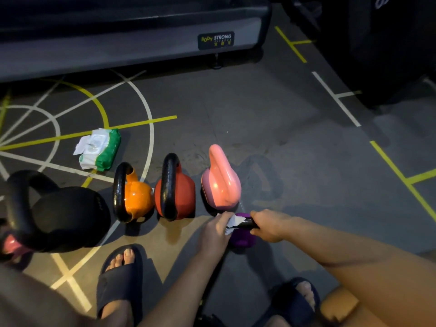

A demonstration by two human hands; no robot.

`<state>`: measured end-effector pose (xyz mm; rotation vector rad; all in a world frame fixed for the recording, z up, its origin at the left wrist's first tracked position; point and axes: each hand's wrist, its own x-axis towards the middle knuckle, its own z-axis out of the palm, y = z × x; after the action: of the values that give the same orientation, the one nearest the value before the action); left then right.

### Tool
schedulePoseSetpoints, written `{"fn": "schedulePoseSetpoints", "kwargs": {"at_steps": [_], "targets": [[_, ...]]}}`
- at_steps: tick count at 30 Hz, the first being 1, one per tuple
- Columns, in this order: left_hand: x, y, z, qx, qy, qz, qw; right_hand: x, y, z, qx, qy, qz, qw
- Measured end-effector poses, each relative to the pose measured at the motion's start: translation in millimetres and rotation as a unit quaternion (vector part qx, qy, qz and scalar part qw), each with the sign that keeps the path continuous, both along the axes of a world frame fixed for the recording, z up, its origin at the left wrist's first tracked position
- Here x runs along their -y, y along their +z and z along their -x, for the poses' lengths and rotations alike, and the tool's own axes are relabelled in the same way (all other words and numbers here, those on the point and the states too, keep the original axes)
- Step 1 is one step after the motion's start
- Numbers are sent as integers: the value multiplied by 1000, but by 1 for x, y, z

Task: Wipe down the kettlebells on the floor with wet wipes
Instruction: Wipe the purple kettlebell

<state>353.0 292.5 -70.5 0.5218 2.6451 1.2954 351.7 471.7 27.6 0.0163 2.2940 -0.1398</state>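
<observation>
Gripping the black handle of a small purple kettlebell, the right hand had its fingers curled round the bar's right end. The left hand pinched a crumpled white wet wipe against the same bar, so the two hands were close together but apart. The purple kettlebell hung low in the middle of the view; whether it rested on the floor could not be told. Under it spread a dark grey rubber gym floor painted with white and yellow lines, arcs on the left and straight ticked lines on the right.

Beyond the hands four more weights stood in a row: a glossy pink kettlebell nearest the purple one, then leftward a red kettlebell with a black handle, an orange kettlebell with a black handle just beside it, and a large matte black kettlebell at the left edge. A green-and-white soft pack of wet wipes lay behind the orange one, across a yellow line.

Along the far side ran the grey base of an exercise machine bearing a "BODY STRONG" label, and dark equipment filled the upper right corner. The room was dim, with hard shadows on the floor. Two feet in dark slide sandals were planted near the bottom edge
</observation>
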Motion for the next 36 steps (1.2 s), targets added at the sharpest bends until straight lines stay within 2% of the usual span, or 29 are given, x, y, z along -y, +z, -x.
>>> {"fn": "schedulePoseSetpoints", "kwargs": {"at_steps": [3,7,10,14,17,20,23,27,31,36], "targets": [[-1,0,-8,-35,5,-40,999,-1,1,1,3,5,0,1000],[11,-4,5,114,-10,-34,993,-2,-2,-1,-9,4,20,1000],[19,-3,10,124,-37,-15,991,-1,-6,-5,-18,13,17,1000],[26,-2,17,145,-96,56,983,0,-5,-12,-11,57,-8,998],[36,2,23,150,-113,126,974,5,-2,-16,-39,69,-29,996],[41,9,24,157,-64,146,975,-1,9,-11,-49,28,-49,997],[33,23,32,118,25,86,989,-19,22,-6,-25,-9,-77,997],[14,51,41,56,62,-8,997,-54,23,-10,-13,-122,-103,987],[7,64,45,23,94,-28,995,-80,23,-4,-67,-263,-98,957],[14,88,43,42,95,-35,994,-102,29,41,-152,-414,-44,897]]}}
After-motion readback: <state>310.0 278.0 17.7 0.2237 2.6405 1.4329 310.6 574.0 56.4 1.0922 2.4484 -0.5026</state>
